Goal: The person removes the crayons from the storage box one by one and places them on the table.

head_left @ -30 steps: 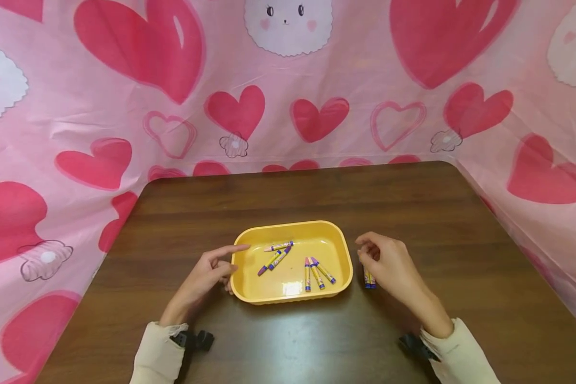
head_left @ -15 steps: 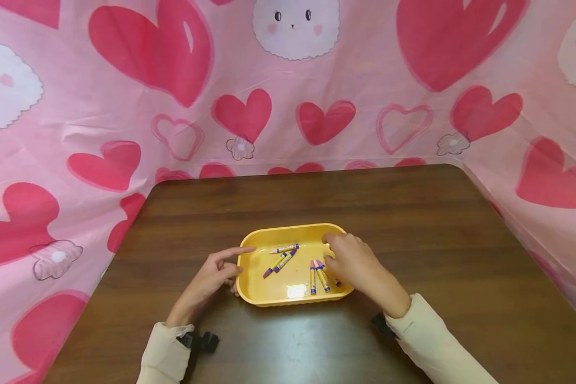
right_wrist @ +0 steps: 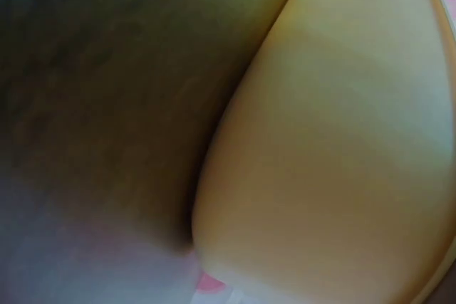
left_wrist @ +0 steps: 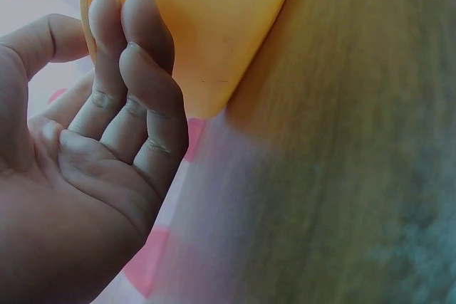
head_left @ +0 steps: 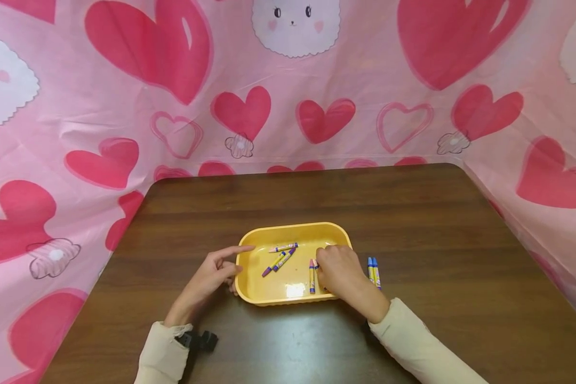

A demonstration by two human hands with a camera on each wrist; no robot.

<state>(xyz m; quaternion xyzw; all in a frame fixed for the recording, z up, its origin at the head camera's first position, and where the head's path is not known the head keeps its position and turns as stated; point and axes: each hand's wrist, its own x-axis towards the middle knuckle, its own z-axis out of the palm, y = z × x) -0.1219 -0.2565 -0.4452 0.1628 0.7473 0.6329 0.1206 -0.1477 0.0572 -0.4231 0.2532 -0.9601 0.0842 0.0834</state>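
Note:
A yellow tray point(head_left: 293, 302) stands on the table, with several crayons in it. My left hand point(head_left: 212, 274) is at its left rim, index finger reaching over the edge and thumb touching the rim; the left wrist view shows the other fingers point(left_wrist: 146, 105) loosely bent beside the outer wall. My right hand point(head_left: 341, 272) reaches into the tray's right side, knuckles up, over the crayons there. Its fingertips are hidden, so a grip cannot be made out. Left of it lies a pink-tipped crayon point(head_left: 312, 277).
Two blue crayons point(head_left: 374, 273) lie side by side on the table to the right of the tray. Three crayons, one of them purple-tipped point(head_left: 273, 265), lie in the tray's left half. A pink heart-print cloth point(head_left: 240, 146) hangs around the brown table point(head_left: 249, 197).
My right hand has moved left from the blue crayons, over the rim and down onto the crayons in the tray. The blue pair is now uncovered. My left hand stays at the rim.

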